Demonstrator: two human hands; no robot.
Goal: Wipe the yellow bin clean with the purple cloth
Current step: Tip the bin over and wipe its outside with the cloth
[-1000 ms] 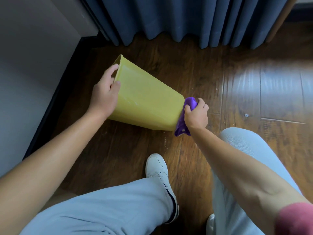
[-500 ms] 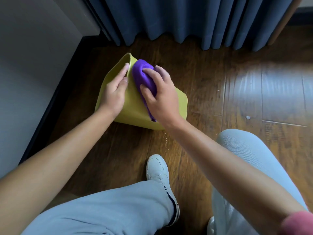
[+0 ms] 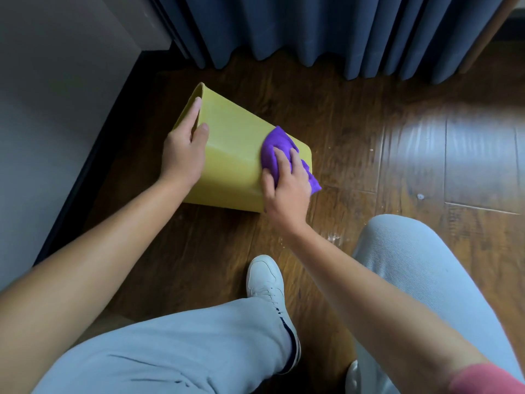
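While one yellow bin (image 3: pixel 233 155) lies tipped, left hand (image 3: pixel 183 155) fingers clasping its rim, right hand (image 3: pixel 287 189) pressing one purple cloth (image 3: pixel 275 146) (bunched) on it.

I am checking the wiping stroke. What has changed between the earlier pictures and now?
The right hand has slid the purple cloth from near the rim back along the yellow bin toward its base end. The left hand still holds the rim; the bin still lies tipped on the floor.
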